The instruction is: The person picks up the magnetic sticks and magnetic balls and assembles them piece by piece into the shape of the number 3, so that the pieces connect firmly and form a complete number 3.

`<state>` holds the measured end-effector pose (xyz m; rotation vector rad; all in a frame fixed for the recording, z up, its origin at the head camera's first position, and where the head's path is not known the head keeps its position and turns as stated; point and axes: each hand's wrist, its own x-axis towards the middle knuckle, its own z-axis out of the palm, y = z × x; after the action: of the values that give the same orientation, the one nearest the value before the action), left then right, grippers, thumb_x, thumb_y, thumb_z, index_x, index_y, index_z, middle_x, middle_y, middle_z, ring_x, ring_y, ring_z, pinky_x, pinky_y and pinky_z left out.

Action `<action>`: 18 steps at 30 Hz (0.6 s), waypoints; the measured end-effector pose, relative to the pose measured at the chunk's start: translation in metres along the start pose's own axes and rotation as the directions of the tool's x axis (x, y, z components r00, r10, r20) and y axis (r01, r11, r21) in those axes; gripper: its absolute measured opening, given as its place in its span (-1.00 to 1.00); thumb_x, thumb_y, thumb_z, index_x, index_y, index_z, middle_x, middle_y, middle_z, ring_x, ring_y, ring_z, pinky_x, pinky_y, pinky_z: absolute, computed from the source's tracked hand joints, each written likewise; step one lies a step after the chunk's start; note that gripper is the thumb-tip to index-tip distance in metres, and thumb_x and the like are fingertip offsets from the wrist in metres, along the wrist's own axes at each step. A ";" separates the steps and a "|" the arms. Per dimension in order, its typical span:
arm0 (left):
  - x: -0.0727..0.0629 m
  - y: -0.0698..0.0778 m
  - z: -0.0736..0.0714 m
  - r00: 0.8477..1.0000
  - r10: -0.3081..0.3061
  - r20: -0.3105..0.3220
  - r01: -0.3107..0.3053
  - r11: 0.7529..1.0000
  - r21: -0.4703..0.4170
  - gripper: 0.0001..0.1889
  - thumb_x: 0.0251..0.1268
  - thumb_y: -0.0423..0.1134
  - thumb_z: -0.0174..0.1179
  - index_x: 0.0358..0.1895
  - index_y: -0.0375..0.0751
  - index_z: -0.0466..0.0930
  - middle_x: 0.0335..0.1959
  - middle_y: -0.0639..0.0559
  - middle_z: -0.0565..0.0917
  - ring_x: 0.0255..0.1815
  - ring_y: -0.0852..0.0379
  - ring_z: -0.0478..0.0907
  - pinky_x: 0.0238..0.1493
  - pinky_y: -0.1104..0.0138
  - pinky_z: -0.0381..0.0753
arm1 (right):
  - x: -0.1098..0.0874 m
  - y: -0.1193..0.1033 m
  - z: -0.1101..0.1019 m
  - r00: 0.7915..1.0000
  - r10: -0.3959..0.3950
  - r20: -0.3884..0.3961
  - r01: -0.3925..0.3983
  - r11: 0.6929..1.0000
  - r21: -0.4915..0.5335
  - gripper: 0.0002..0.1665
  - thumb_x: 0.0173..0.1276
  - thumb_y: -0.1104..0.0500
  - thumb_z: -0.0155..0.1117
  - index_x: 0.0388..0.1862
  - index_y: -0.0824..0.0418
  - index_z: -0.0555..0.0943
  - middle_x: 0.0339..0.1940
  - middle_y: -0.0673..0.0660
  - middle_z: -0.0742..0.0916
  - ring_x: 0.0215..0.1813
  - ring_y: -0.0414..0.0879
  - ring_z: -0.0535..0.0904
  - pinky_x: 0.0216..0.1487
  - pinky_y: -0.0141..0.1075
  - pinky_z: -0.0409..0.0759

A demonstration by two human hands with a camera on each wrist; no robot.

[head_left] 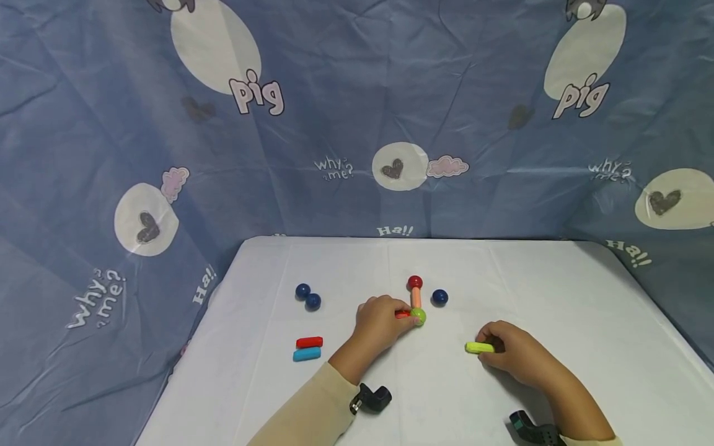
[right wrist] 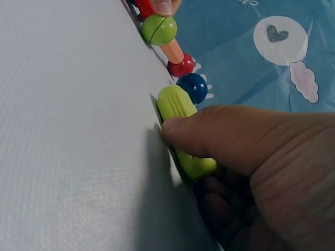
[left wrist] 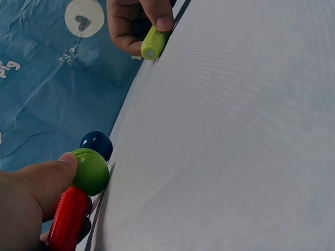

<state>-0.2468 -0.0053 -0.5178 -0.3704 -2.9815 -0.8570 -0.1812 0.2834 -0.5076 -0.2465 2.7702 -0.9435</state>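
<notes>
My left hand (head_left: 382, 322) pinches a green ball (head_left: 418, 316) between thumb and fingers, over the white table. A red rod (left wrist: 69, 217) joins that ball under the hand, and an orange rod (head_left: 416, 298) runs from it to a red ball (head_left: 414, 282) at the far end. Off to the right, my right hand (head_left: 515, 353) holds a yellow-green rod (right wrist: 180, 128) with the thumb across its side. The rod's free end points left toward the green ball, a gap apart from it. A dark blue ball (head_left: 439, 298) lies just right of the joined pieces.
Two dark blue balls, one (head_left: 303, 292) beside another (head_left: 313, 301), sit at the table's left. Nearer, a loose red rod (head_left: 309, 342) lies against a blue rod (head_left: 307, 354). A blue printed cloth (head_left: 334, 204) hangs behind the white table (head_left: 435, 402).
</notes>
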 end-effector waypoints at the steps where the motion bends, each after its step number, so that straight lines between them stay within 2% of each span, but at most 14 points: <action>1: 0.000 0.000 0.000 1.000 0.000 0.000 0.000 1.000 -0.001 -0.68 0.12 0.21 0.54 -0.09 0.26 0.87 -0.35 0.30 0.67 -0.23 0.24 0.49 -0.11 0.22 0.36 | 0.000 0.000 0.000 1.000 -0.005 -0.002 0.005 1.000 0.003 -0.74 0.24 0.19 0.58 -0.19 0.04 0.65 -0.20 -0.05 0.68 -0.15 -0.14 0.53 -0.09 -0.28 0.53; 7: 0.000 -0.001 0.001 1.000 -0.003 -0.001 0.003 1.000 -0.005 -0.67 0.12 0.21 0.54 -0.08 0.25 0.87 -0.34 0.30 0.67 -0.22 0.24 0.50 -0.10 0.22 0.36 | -0.001 0.003 0.000 1.000 -0.020 -0.020 0.020 1.000 0.013 -0.76 0.25 0.15 0.58 -0.18 0.01 0.67 -0.19 -0.07 0.69 -0.17 -0.17 0.53 -0.12 -0.33 0.53; 18: -0.001 -0.002 0.003 1.000 -0.002 -0.010 0.002 1.000 0.012 -0.66 0.14 0.23 0.52 -0.07 0.24 0.86 -0.32 0.30 0.68 -0.23 0.24 0.49 -0.13 0.24 0.34 | 0.001 0.002 0.001 0.998 0.036 -0.057 -0.033 0.999 0.041 -0.79 0.33 0.07 0.54 -0.11 0.03 0.73 -0.09 -0.04 0.75 -0.07 -0.14 0.60 -0.08 -0.31 0.60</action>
<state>-0.2467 -0.0057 -0.5219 -0.3619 -2.9770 -0.8382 -0.1822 0.2842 -0.5103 -0.1671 2.7951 -1.0114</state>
